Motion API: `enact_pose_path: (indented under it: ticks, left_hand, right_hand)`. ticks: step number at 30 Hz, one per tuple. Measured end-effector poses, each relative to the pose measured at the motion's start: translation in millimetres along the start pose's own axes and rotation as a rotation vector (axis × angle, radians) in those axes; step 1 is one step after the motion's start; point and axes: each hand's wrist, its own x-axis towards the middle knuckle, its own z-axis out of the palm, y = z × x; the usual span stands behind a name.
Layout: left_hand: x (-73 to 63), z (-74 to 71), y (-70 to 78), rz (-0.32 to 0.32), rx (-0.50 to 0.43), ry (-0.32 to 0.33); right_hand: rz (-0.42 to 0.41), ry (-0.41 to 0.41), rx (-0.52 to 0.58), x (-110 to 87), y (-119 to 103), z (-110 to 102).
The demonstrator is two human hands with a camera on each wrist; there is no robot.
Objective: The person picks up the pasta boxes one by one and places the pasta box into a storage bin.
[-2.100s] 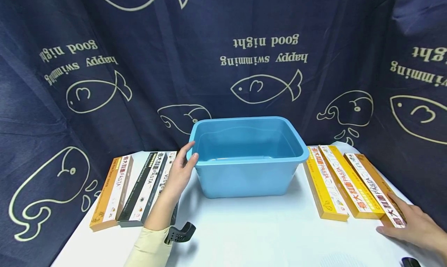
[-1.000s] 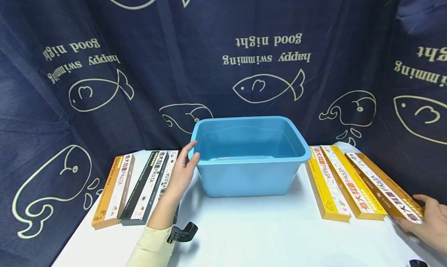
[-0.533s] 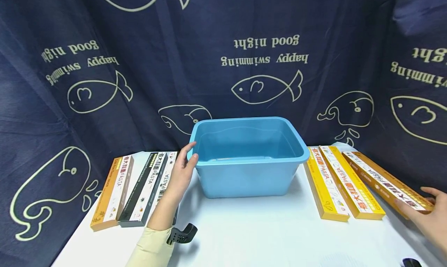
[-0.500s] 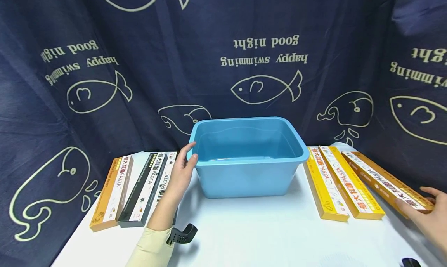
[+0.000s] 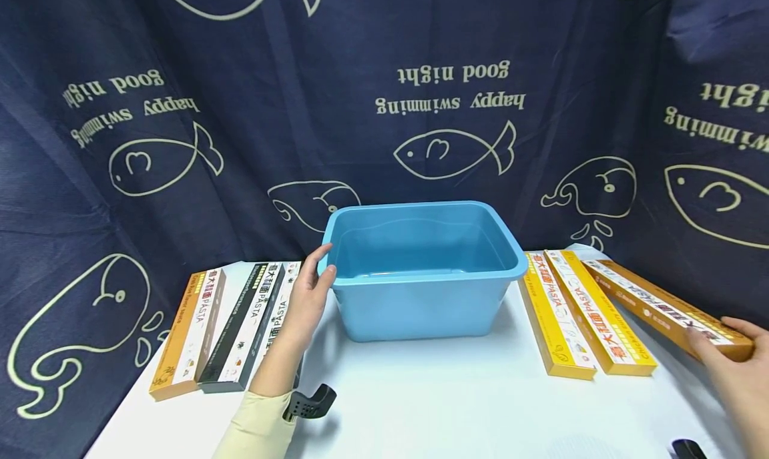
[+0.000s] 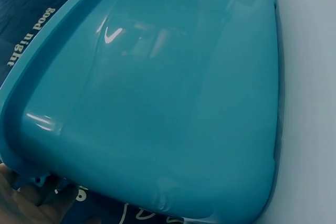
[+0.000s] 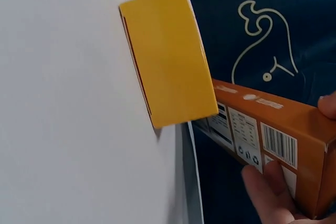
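In the head view my left hand (image 5: 305,305) holds the left rim of a blue plastic bin (image 5: 420,309), thumb and fingers at its edge. Its fingers (image 6: 31,203) curl under the rim in the left wrist view. On the far right, my right hand (image 5: 739,372) grips the near end of an orange-brown pasta box (image 5: 667,312). That near end is raised off the table and the box slants away toward the curtain. The right wrist view shows fingers (image 7: 273,195) on the side of this box (image 7: 310,124), near its barcode.
Two yellow pasta boxes (image 5: 559,322) lie between the bin and the held box. At left lie an orange pasta box (image 5: 187,332), a black one (image 5: 240,329) and a third (image 5: 279,312) partly behind my left forearm. A dark blue curtain (image 5: 360,145) hangs behind the white table (image 5: 420,399).
My right hand has drawn the orange-brown box toward me and to the right, raised its near end and tilted it, and now shifts it slightly left. The left hand stays on the bin rim.
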Motion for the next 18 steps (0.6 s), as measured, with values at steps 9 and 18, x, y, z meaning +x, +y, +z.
enact_pose_path:
  ticks: [9,18]
  left_hand:
    - [2.2,-2.3,-2.0,0.005,0.004,-0.009]
    - [2.2,-0.2,-1.7,0.002,0.012,-0.008]
  right_hand:
    - [0.086,0.112,0.013,-9.9,-11.2,2.2]
    - [0.142,0.164,0.178,-10.5,-22.0,-0.9]
